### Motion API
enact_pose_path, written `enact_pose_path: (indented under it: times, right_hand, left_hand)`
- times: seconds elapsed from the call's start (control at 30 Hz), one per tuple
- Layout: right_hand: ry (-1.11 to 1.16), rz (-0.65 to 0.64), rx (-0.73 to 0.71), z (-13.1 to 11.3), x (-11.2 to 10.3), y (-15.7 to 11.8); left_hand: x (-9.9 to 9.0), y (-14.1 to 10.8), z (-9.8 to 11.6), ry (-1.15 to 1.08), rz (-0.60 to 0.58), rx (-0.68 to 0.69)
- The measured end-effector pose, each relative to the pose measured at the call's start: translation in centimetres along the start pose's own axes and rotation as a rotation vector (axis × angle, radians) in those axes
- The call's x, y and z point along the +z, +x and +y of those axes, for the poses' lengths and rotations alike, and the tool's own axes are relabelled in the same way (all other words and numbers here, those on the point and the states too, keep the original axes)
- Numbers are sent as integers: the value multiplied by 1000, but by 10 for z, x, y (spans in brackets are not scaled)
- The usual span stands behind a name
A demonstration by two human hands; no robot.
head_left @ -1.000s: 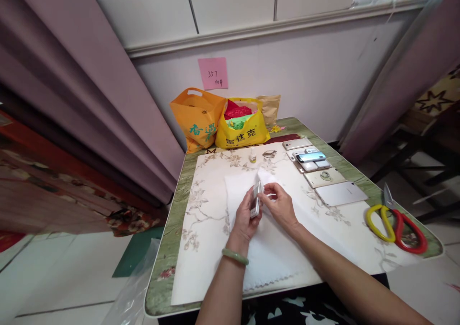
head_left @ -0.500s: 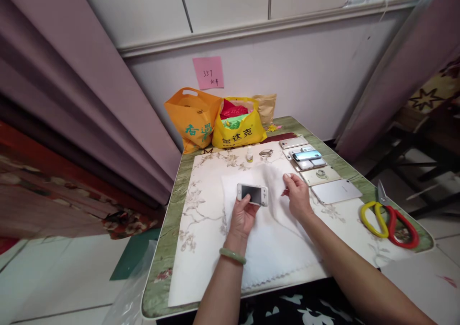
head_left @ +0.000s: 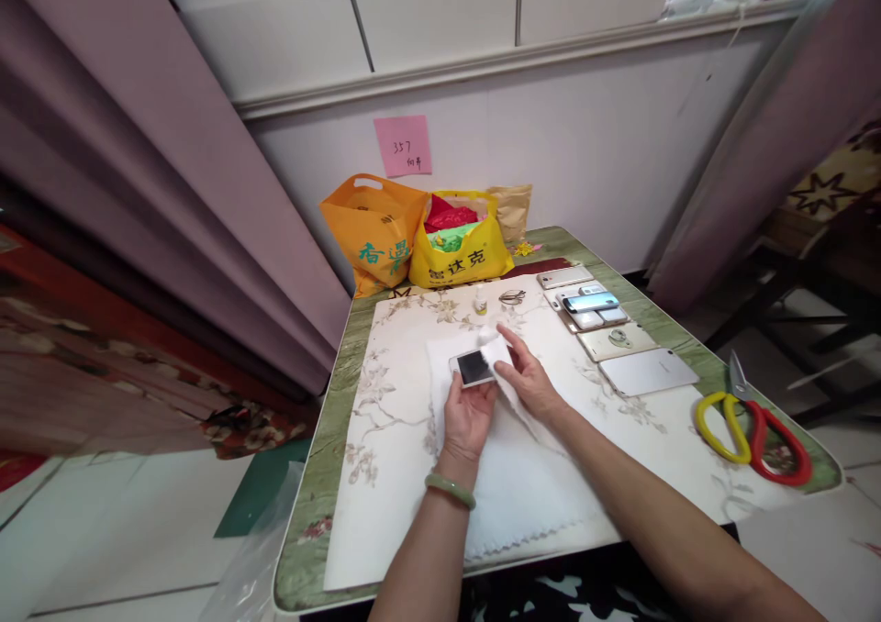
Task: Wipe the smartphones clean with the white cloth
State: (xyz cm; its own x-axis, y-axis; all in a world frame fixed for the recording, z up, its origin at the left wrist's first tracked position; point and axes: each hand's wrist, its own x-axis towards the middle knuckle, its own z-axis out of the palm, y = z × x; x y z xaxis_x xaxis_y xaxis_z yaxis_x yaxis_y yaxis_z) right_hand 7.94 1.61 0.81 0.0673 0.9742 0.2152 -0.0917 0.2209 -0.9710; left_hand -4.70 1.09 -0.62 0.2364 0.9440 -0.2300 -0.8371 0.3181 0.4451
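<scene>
My left hand point(head_left: 469, 417), with a green bangle point(head_left: 450, 491) on its wrist, grips a small white smartphone point(head_left: 473, 368) with a dark screen facing up. A white cloth point(head_left: 523, 494) with a scalloped edge lies beneath it on the table. Between the fingers of my right hand point(head_left: 529, 376) is a lifted corner of that cloth, which covers the right end of the phone. Part of the phone is hidden by the cloth and fingers.
Several phones, among them a white one point(head_left: 649, 372), line the table's right side. Scissors point(head_left: 753, 434) with yellow and red handles lie nearer. Toward the back are a small bottle point(head_left: 480, 301), glasses point(head_left: 512, 297), an orange bag point(head_left: 375, 237) and a yellow bag point(head_left: 461, 246).
My right hand has moved left, bringing the cloth's corner onto the right end of the phone. My left thumb has shifted from the screen to the phone's near edge.
</scene>
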Motion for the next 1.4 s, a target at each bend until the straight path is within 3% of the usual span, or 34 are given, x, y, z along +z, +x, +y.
enact_pose_path:
  times: [0.1,0.23,0.5,0.73,0.9,1.0,1.13,1.4]
  right_hand:
    - [-36,-35,39,-2,-4,8]
    - [83,-93,153,-11,-14,17]
    - [392,-202,360,-6,-34,27]
    - [362,-172,322,4,-37,38]
    - [350,-84,397,15,-47,52]
    - [338,-56,369,9,-43,47]
    - [309,-73,313,-2,-29,32]
    - [328,-153,306,-1,-34,39]
  left_hand:
    - [2,-2,-4,45,19,-34]
    - [8,-6,-10,172,114,49]
    - [21,-9,-18,358,105,104]
    - [24,-7,-17,393,86,65]
    - [24,-7,-19,453,72,11]
    - [26,-8,-21,420,98,71]
    - [27,-8,-22,321,122,193]
    - [21,-7,-19,420,95,55]
